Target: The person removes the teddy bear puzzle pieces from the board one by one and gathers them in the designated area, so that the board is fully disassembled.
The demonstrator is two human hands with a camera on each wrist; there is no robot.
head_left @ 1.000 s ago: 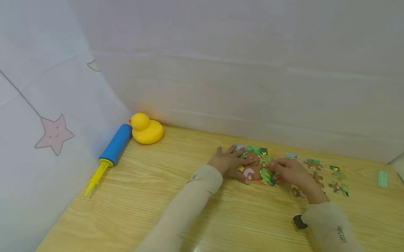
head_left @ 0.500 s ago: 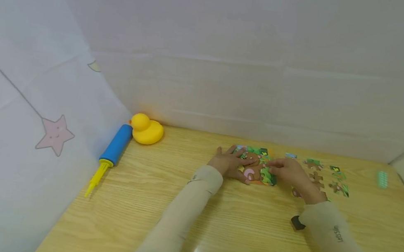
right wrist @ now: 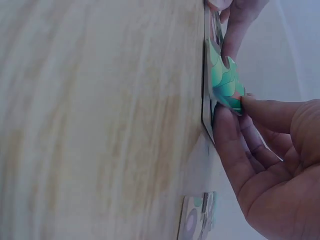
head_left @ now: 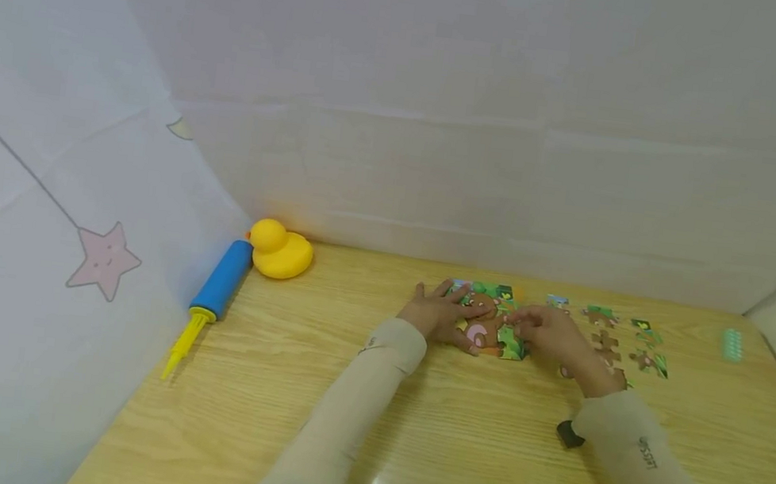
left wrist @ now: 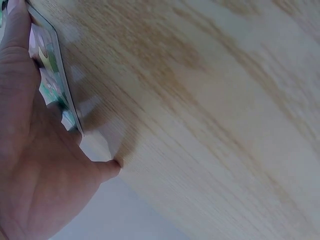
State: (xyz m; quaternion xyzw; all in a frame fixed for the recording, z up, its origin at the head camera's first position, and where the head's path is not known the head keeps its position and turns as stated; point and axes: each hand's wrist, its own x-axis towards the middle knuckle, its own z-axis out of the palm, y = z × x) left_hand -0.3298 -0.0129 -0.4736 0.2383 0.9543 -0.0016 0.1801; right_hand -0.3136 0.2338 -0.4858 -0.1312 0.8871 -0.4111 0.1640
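Note:
My left hand (head_left: 433, 313) lies with spread fingers on the left part of a jigsaw puzzle board (head_left: 486, 287), whose picture shows a brown bear among green leaves. In the left wrist view, its fingers reach over the board's edge (left wrist: 65, 80) and the little finger extends past it onto the table. My right hand (head_left: 553, 337) pinches a green puzzle piece (right wrist: 225, 80) between thumb and fingers at the board's lower right. Seen from the right wrist, that piece is tilted up against the board. My right fingers partly cover the board's right side in the head view.
Several loose puzzle pieces (head_left: 606, 345) lie on the table right of the board, some partly behind my right arm. A yellow rubber duck (head_left: 283, 255) and a blue-and-yellow hand pump (head_left: 222, 279) are at the left. A small pale green object (head_left: 732, 345) sits far right.
My right hand has shifted slightly left, and the green puzzle piece has moved left with it over the board's lower right. The left hand has stayed in place.

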